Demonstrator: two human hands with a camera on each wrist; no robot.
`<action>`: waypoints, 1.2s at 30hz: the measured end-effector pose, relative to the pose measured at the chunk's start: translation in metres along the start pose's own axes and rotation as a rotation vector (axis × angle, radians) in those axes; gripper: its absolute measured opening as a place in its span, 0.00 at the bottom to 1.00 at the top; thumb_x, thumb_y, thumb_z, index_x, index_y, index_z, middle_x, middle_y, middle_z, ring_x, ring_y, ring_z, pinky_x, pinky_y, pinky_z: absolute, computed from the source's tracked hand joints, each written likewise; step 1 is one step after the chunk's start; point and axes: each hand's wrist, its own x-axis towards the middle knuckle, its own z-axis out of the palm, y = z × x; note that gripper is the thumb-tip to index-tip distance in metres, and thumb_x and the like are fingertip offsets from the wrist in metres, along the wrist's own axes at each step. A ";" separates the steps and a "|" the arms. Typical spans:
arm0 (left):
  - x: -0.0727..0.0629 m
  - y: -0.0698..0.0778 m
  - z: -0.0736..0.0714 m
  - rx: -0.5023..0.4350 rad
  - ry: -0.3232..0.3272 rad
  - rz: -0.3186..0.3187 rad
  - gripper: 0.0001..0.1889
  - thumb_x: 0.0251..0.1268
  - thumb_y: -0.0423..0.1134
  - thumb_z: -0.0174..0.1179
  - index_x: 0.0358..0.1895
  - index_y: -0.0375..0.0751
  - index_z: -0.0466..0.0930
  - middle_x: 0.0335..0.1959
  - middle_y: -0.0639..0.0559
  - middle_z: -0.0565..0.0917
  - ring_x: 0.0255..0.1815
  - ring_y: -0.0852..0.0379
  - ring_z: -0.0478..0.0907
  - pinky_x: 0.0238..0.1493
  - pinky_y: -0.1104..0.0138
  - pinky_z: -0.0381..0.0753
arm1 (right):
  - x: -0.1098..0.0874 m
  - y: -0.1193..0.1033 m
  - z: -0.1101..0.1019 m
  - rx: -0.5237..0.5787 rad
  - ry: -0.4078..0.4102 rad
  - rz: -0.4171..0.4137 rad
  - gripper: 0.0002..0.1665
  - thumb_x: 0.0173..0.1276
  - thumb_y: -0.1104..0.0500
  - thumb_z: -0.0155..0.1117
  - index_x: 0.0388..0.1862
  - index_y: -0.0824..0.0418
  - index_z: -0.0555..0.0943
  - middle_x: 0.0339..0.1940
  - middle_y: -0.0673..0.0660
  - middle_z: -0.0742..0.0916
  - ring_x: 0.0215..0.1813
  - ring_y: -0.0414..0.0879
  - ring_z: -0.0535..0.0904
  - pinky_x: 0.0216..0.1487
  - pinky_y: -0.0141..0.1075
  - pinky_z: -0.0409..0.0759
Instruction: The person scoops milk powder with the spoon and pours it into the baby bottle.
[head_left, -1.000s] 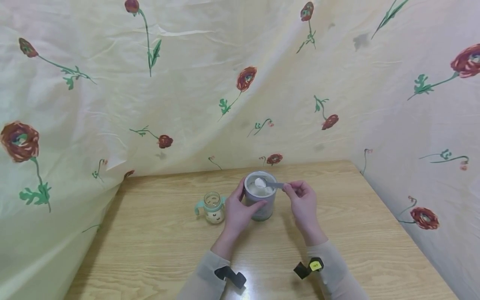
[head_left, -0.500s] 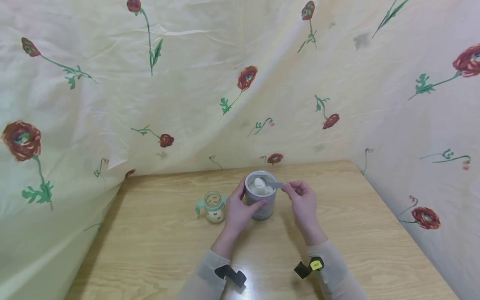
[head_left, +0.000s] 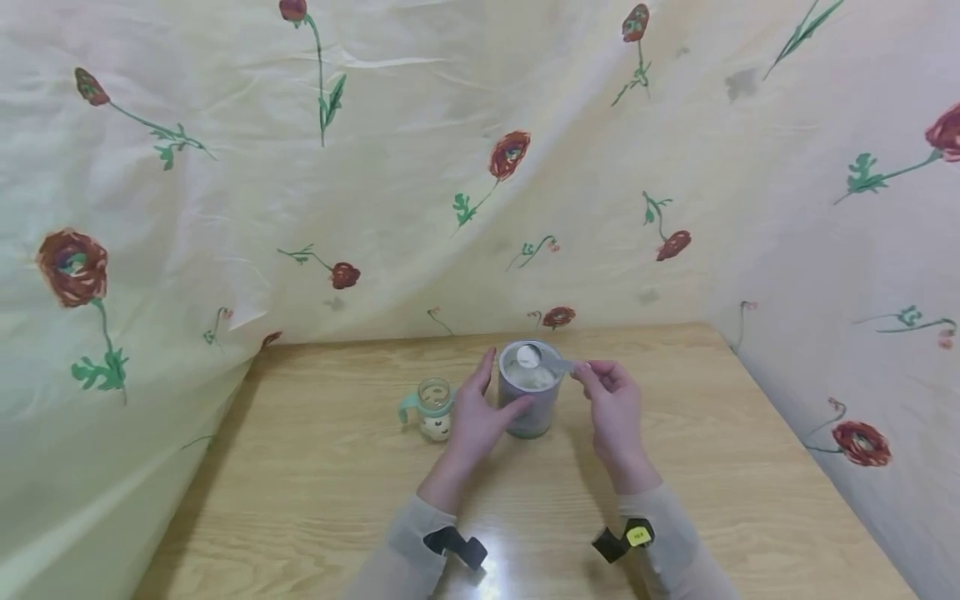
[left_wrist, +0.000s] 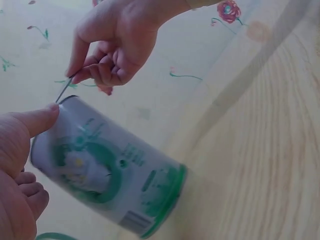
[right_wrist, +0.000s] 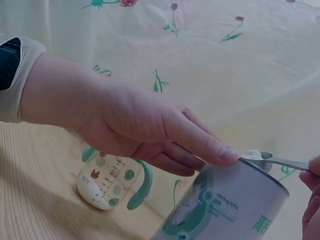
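Observation:
A lilac-white powder can (head_left: 534, 414) stands uncovered on the table, with white powder inside. My right hand (head_left: 617, 404) pinches the handle of a grey measuring scoop (head_left: 557, 364), whose bowl holds white powder (head_left: 528, 356) at the can's mouth. In the right wrist view, the scoop's bowl (right_wrist: 260, 159) sits level with the can's rim. My left hand (head_left: 477, 417) is at the can's left side, thumb against the can near its rim, fingers fairly straight with a small gap to the wall. Left of that hand stands a lidless baby bottle (head_left: 435, 423) with mint handles, partly hidden.
The wooden table (head_left: 322, 483) carries the can and bottle near its back edge. A flower-printed cloth (head_left: 397, 183) hangs behind and along both sides. Black straps with small cameras (head_left: 626, 537) sit on the sleeves.
The left fingers have come away from the can's side, where they wrapped it before. The scoop's bowl has risen slightly toward the rim. The head view has shifted a little left.

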 end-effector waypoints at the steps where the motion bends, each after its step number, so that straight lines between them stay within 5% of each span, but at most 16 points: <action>1: 0.000 0.003 -0.003 0.004 -0.003 -0.004 0.53 0.59 0.49 0.82 0.83 0.36 0.62 0.83 0.40 0.64 0.81 0.40 0.65 0.78 0.52 0.69 | -0.001 -0.001 0.000 0.005 0.007 -0.004 0.10 0.80 0.59 0.68 0.48 0.64 0.79 0.40 0.48 0.92 0.45 0.41 0.83 0.49 0.32 0.76; 6: -0.001 0.013 -0.024 0.023 0.002 -0.004 0.46 0.63 0.46 0.80 0.82 0.40 0.66 0.81 0.42 0.67 0.78 0.39 0.68 0.77 0.52 0.70 | -0.004 -0.006 0.003 0.045 0.018 -0.007 0.08 0.79 0.60 0.69 0.45 0.63 0.80 0.39 0.49 0.92 0.43 0.40 0.84 0.47 0.31 0.77; 12: -0.004 0.006 -0.054 -0.017 0.038 0.075 0.36 0.66 0.41 0.78 0.75 0.37 0.75 0.76 0.46 0.74 0.76 0.39 0.72 0.75 0.50 0.73 | -0.009 -0.011 0.008 0.091 -0.017 0.030 0.13 0.77 0.58 0.72 0.48 0.67 0.82 0.37 0.48 0.92 0.38 0.39 0.80 0.46 0.30 0.80; 17: -0.006 -0.002 -0.084 0.001 0.067 0.072 0.34 0.68 0.41 0.76 0.75 0.40 0.76 0.76 0.46 0.75 0.75 0.39 0.73 0.75 0.50 0.72 | -0.012 -0.015 0.013 0.201 -0.033 0.090 0.05 0.77 0.60 0.71 0.42 0.59 0.83 0.34 0.47 0.90 0.39 0.39 0.80 0.49 0.30 0.82; 27: -0.002 -0.025 -0.150 0.055 -0.060 -0.024 0.33 0.67 0.41 0.77 0.75 0.51 0.78 0.76 0.53 0.76 0.76 0.40 0.73 0.77 0.51 0.71 | -0.025 -0.017 0.033 0.366 -0.059 0.108 0.11 0.78 0.66 0.68 0.33 0.55 0.84 0.30 0.48 0.89 0.34 0.40 0.79 0.43 0.29 0.81; 36: -0.001 -0.041 -0.161 0.089 -0.143 -0.076 0.33 0.67 0.38 0.76 0.75 0.43 0.78 0.75 0.50 0.77 0.76 0.38 0.73 0.78 0.49 0.70 | -0.042 -0.014 0.055 0.296 -0.086 0.076 0.07 0.77 0.65 0.69 0.36 0.58 0.84 0.31 0.48 0.89 0.34 0.39 0.78 0.39 0.29 0.79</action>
